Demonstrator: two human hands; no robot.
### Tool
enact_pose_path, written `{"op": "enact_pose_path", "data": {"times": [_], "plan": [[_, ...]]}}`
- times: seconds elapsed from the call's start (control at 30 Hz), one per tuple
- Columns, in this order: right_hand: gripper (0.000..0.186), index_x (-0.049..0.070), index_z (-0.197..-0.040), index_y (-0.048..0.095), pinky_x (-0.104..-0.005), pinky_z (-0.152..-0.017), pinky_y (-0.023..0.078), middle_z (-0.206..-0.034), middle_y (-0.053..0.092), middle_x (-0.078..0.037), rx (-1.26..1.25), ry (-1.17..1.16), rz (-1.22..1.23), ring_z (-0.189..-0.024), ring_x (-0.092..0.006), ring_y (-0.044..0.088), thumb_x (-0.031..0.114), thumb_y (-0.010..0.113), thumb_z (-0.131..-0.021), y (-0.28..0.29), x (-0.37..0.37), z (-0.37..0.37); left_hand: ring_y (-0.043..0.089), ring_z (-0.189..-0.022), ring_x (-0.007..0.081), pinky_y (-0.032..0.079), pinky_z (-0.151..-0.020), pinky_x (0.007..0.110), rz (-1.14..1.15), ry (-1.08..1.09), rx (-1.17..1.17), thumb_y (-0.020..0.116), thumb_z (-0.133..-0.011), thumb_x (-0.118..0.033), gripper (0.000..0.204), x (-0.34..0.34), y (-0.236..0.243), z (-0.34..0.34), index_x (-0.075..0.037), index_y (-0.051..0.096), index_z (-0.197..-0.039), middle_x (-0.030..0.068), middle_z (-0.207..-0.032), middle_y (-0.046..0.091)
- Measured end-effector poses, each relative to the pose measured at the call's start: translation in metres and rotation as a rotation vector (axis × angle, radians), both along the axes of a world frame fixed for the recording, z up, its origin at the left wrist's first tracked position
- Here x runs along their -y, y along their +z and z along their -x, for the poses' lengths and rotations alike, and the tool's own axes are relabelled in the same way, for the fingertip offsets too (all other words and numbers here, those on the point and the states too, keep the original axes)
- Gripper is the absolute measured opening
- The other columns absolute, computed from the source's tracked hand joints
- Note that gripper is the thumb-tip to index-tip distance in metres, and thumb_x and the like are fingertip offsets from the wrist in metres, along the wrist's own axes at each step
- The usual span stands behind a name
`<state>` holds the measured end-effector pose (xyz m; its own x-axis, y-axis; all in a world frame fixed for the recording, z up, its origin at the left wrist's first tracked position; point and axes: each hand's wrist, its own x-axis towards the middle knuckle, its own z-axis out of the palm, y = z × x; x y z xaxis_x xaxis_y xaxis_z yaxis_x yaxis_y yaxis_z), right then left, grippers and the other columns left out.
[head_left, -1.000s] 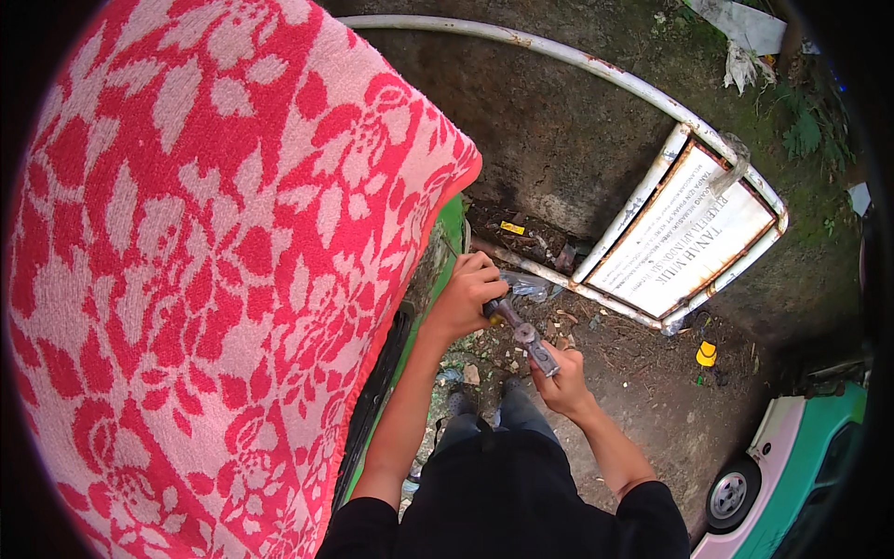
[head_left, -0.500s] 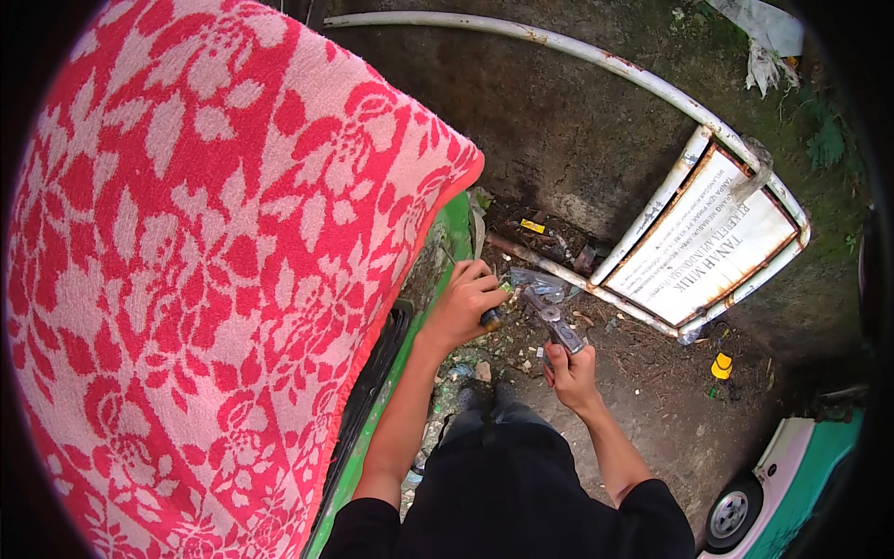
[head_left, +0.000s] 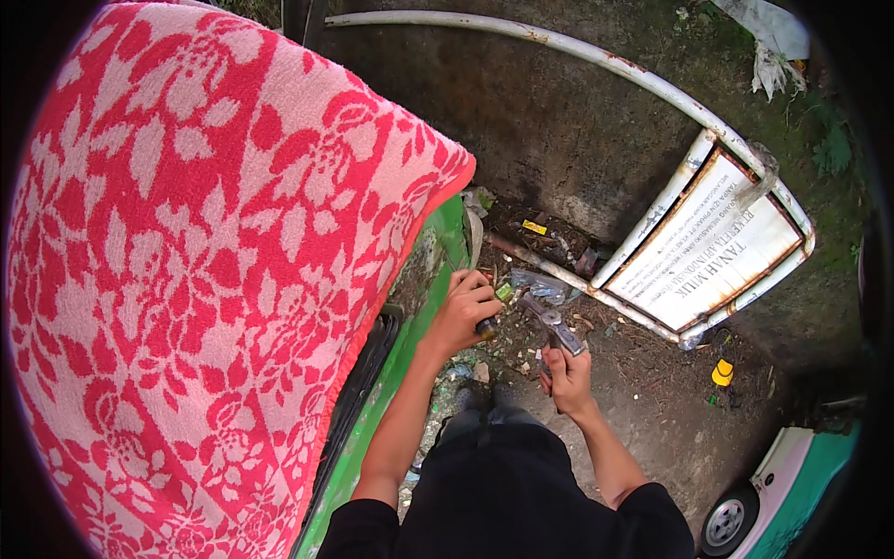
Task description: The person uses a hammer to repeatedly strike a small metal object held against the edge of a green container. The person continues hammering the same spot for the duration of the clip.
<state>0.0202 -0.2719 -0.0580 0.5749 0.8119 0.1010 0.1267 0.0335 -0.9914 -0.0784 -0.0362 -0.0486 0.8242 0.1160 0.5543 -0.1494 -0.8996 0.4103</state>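
My left hand is closed round a screwdriver, whose dark handle end with a yellowish tip sticks out below the fingers. Its thin shaft points up and away, close to the green painted metal panel. In my right hand is a hammer, its grey metal head raised beyond the fist; the fingers cover much of the handle. The two hands are apart, and the hammer does not touch the screwdriver. A red and pink floral towel covers much of the green bodywork on the left.
A rusty white metal frame with a sign board leans by the dark wall. Litter lies on the ground, including a clear plastic bag and a yellow piece. A teal and white vehicle's wheel is at lower right.
The hammer has tilted slightly in my right hand, which moved a little left and down. My left hand has shifted slightly, still holding the screwdriver.
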Motion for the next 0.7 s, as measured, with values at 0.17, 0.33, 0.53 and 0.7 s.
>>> {"op": "enact_pose_path", "data": {"times": [0.17, 0.33, 0.53, 0.7], "plan": [[0.046, -0.001, -0.072, 0.060, -0.0298, -0.044, 0.042, -0.049, 0.053, -0.002, -0.047, -0.016, 0.043, -0.044, -0.0109, 0.055, 0.029, 0.056, -0.107, 0.005, -0.004, 0.002, 0.059, -0.097, 0.0284, 0.041, -0.094, 0.046, 0.015, 0.063, 0.104, 0.079, -0.060, -0.004, 0.026, -0.005, 0.017, 0.010, -0.007, 0.060, -0.076, 0.0045, -0.080, 0.057], [0.037, -0.001, -0.079, 0.062, -0.0294, -0.044, 0.041, -0.051, 0.055, -0.002, 0.021, 0.074, 0.040, -0.044, -0.0110, 0.055, 0.025, 0.059, -0.106, 0.008, -0.007, 0.003, 0.059, -0.092, 0.0291, 0.042, -0.091, 0.045, 0.066, 0.081, 0.127, 0.078, -0.059, -0.002, 0.024, -0.005, 0.018, 0.009, -0.005, 0.058, -0.073, 0.0057, -0.076, 0.056], [0.025, 0.000, -0.089, 0.065, -0.0300, -0.046, 0.042, -0.054, 0.056, -0.003, 0.052, 0.172, 0.009, -0.047, -0.0130, 0.057, 0.019, 0.059, -0.104, 0.007, -0.005, 0.003, 0.058, -0.086, 0.0283, 0.043, -0.085, 0.043, 0.148, 0.118, 0.168, 0.075, -0.057, 0.003, 0.023, -0.008, 0.027, 0.010, -0.004, 0.056, -0.068, 0.0048, -0.072, 0.055], [0.017, 0.001, -0.090, 0.064, -0.0347, -0.047, 0.041, -0.056, 0.054, -0.010, 0.124, 0.221, 0.021, -0.046, -0.0214, 0.056, 0.015, 0.062, -0.098, 0.001, -0.004, 0.004, 0.058, -0.085, 0.0273, 0.043, -0.083, 0.042, 0.184, 0.123, 0.178, 0.074, -0.057, 0.003, 0.023, -0.012, 0.029, 0.009, -0.005, 0.055, -0.068, 0.0035, -0.071, 0.056]]}}
